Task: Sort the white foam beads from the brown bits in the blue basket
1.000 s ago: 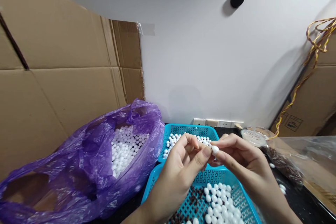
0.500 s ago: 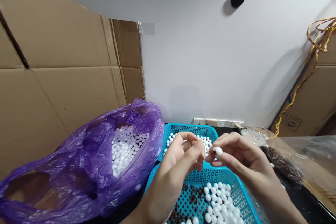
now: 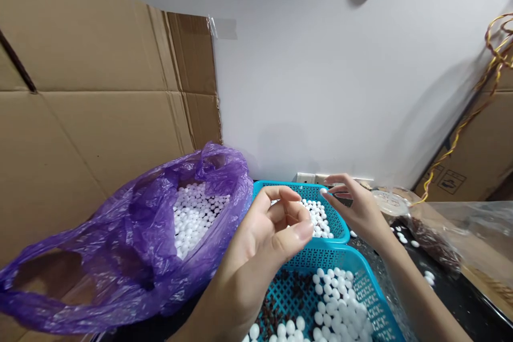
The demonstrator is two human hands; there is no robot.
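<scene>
Where right hand (image 3: 358, 211) hangs by back right corner of far basket (image 3: 343, 227), white bead (image 3: 323, 191) sits at thumb tip, fingers fanned; whether pinched, cannot tell. Left hand (image 3: 262, 240) apart from bead, loosely curled, thumb off index finger, partly blocking far basket. Near basket (image 3: 371, 272) below; purple bag (image 3: 132, 246) left. Bead's long axis too small to tell.

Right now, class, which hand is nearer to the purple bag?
Left. The left hand is just right of the purple bag; the right hand is farther rightward, near the right edge of the far blue basket.
</scene>
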